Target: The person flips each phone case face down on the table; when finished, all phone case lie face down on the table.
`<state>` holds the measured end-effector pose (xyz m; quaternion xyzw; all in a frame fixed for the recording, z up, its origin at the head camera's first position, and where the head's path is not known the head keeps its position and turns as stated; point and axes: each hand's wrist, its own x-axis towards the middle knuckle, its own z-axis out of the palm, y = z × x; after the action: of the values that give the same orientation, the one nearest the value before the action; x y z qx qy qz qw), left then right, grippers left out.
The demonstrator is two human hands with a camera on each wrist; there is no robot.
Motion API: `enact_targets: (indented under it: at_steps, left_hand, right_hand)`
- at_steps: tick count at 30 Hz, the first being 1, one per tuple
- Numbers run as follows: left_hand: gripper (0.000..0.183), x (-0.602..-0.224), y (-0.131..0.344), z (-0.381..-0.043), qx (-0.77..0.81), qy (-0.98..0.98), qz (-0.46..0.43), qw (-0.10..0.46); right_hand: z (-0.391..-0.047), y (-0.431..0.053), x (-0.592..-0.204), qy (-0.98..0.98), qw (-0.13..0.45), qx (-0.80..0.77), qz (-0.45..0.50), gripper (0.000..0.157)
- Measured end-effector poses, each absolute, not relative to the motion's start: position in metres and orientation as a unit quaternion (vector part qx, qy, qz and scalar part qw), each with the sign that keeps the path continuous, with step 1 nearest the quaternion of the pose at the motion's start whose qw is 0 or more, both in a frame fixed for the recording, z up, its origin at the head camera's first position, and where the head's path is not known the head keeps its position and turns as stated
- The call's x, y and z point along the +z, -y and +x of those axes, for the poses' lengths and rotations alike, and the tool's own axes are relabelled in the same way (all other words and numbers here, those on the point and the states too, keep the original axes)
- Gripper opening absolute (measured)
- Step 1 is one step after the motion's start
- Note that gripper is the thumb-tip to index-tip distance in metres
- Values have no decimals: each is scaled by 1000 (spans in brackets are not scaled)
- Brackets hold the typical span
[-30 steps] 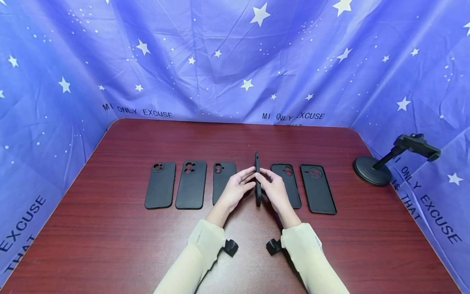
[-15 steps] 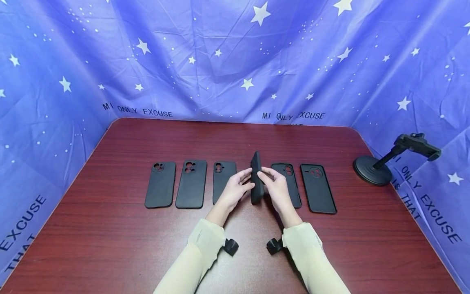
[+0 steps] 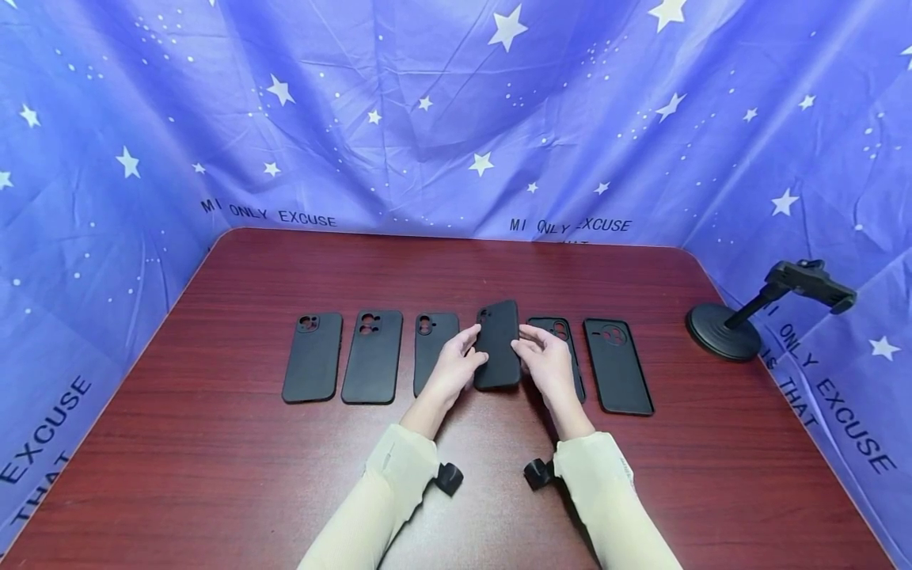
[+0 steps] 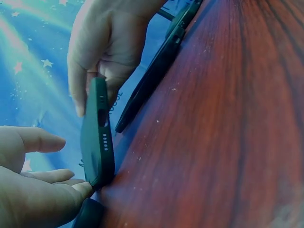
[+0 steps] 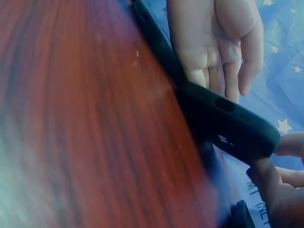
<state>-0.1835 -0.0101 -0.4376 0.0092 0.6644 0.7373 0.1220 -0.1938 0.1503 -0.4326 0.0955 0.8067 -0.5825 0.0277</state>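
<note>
A black phone case is tilted in the middle of the row in the head view, back upward and its right side raised. My right hand pinches that raised side between thumb and fingers; the right wrist view shows the pinch at the case's edge. My left hand lies at the lower side, fairly straight fingertips touching it. In the left wrist view, the left thumb stands apart from the case. Close by are a phone case on the left and another on the right, partly behind my hands.
Two black cases lie farther left, backs up. At the right end a case shows its hollow inside. A black phone stand is at the table's right edge. Starry blue cloth surrounds the red-brown table.
The case stood on edge a second ago. It has turned down toward the left, its back now showing upward. My right hand moved slightly right with it; the left hand barely moved.
</note>
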Motion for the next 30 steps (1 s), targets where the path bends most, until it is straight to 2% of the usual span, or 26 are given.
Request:
enact_targets:
  at_steps: [15,25,30]
  left_hand:
    - [61,-435,8,-182,712,-692,-9,117]
    - [60,-437,7,-184,701,-703,-9,120]
    - [59,-433,4,-184,714,-693,-2,97]
  right_hand:
    - [-191,-154,-431,-913,-1,-407,32,38]
    - [-190,-156,-427,-914,-6,-404,45,38]
    - [-193,-165,-425,-909,-25,-416,36,37]
